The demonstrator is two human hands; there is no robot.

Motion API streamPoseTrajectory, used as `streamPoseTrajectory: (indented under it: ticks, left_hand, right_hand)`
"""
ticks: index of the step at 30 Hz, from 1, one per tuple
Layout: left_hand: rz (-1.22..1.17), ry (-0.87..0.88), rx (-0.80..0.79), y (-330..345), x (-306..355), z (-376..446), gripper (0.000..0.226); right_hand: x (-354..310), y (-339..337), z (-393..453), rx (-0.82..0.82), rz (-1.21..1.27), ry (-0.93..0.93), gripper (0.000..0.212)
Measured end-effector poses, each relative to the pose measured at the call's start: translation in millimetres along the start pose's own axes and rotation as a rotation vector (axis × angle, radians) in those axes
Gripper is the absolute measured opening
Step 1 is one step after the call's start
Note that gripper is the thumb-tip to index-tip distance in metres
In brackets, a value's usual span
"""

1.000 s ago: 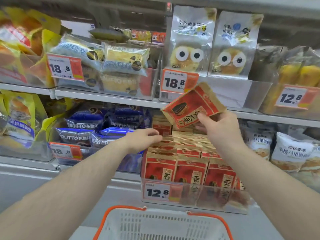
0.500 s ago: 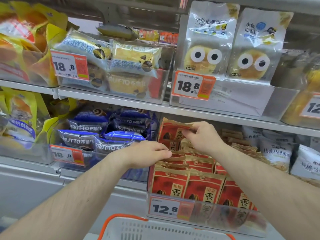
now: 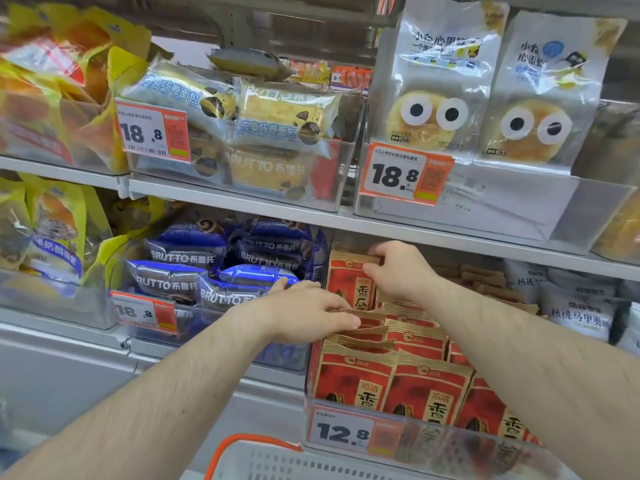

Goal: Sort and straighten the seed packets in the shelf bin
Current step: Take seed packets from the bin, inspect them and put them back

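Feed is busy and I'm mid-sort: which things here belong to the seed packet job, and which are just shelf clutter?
Job:
- raised seed packet, gripped by the right hand
- rows of seed packets, left hand resting on their tops
- clear bin with 12.8 tag

Clutter:
- blue bread packs
- googly-eyed bun bags
- yellow bags
- basket

You face a grey shelf (image 3: 398, 227) carrying a clear shelf bin (image 3: 450, 441) of red seed packets (image 3: 353, 381), beside blue bread packs (image 3: 166, 282).
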State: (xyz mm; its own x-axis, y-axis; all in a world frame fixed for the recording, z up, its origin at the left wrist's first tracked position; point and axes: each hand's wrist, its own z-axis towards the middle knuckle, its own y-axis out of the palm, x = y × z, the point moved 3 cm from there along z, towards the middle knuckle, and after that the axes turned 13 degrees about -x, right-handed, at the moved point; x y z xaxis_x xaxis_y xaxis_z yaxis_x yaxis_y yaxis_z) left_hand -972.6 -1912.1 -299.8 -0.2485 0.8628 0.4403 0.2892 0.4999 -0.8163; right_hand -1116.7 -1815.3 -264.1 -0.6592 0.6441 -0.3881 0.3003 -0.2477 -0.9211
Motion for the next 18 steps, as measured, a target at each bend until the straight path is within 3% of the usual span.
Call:
streamPoseTrajectory:
  ticks: [8, 13, 18]
  left_hand:
    - [0.013, -0.109, -0.011, -31, 18, 1, 0.05]
    - [0.046, -0.07, 0.118, -51, 19, 14, 0.015]
    - [0.069, -0.091, 0.134, -55, 18, 31, 0.01]
  right_hand:
    - [-6, 0, 20, -0.162, -0.193, 0.095, 0.031]
    - [0, 3, 25, -0.194, -0.266, 0.137, 0.021]
    - [2, 2, 28, -0.2, -0.31, 0.121, 0.018]
